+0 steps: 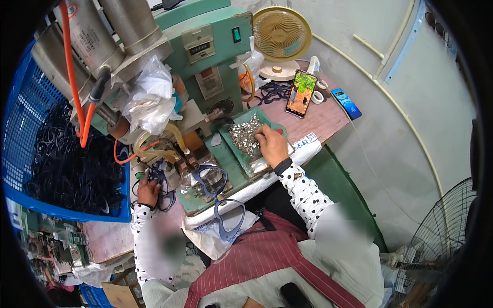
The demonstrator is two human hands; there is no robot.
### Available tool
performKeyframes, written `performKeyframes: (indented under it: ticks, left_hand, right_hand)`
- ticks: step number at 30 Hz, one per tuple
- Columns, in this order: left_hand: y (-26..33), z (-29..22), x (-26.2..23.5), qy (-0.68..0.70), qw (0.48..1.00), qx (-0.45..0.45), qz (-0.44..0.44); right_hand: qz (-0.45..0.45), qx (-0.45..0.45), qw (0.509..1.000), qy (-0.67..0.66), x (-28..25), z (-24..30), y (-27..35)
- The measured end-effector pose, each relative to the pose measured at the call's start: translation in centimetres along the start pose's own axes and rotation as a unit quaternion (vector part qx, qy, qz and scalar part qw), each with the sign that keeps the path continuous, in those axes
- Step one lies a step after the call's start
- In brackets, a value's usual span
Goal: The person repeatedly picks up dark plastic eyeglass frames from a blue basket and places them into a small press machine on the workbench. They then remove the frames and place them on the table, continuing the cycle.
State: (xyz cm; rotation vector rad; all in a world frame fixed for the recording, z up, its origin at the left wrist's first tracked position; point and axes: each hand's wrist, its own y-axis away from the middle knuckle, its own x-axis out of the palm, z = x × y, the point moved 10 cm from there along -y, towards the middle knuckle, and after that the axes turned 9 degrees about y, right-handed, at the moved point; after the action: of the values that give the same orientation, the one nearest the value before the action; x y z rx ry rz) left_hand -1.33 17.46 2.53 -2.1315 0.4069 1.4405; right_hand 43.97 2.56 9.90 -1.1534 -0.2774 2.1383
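Observation:
My right hand (272, 146) is at a green tray (237, 149) heaped with small shiny metal pieces (245, 134). Its thumb and fingertips are pinched together at the heap's edge; what lies between them is too small to make out. My left hand (148, 193) reaches beside a pile of dark eyeglass frames (165, 197), just below a green knob (139, 175). Its fingers are bent against the frames, and their grip is partly hidden. Between my hands, a blue-grey eyeglass frame (220, 201) hangs at the front of the green machine (177, 31), untouched by either hand.
A blue basket (67, 209) full of dark frames stands left. Orange hoses (73, 66) run down beside metal cylinders. Behind the tray are a beige fan (282, 33), a lit phone (301, 93) and a blue phone (346, 103). A wire fan guard (436, 231) is at lower right.

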Motion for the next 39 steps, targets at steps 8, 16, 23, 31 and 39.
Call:
performKeyframes:
  ticks: [8, 16, 23, 31, 39]
  left_hand:
    - [2.1, -6.3, -7.9, -0.173, 0.97, -0.062, -0.162]
    - [5.6, -16.1, -13.9, 0.137, 0.923, -0.017, -0.358]
    - [3.3, -23.9, -18.3, 0.362, 0.853, 0.058, -0.371]
    - [0.4, -22.6, -19.2, 0.44, 0.832, -0.028, -0.335]
    - [4.6, -32.1, -14.8, 0.182, 0.901, 0.322, -0.228]
  right_hand:
    - [-0.031, -0.091, 0.987, -0.127, -2.9, 7.6, 0.4]
    - [0.007, -0.129, 0.963, -0.238, -4.8, 14.8, 0.8]
    - [0.078, -0.108, 0.951, -0.278, -4.0, 17.2, 2.2]
    - [0.108, 0.005, 0.922, -0.371, -0.6, 16.8, 2.7]
    - [0.112, -0.009, 0.925, -0.364, -0.5, 16.8, 2.8]
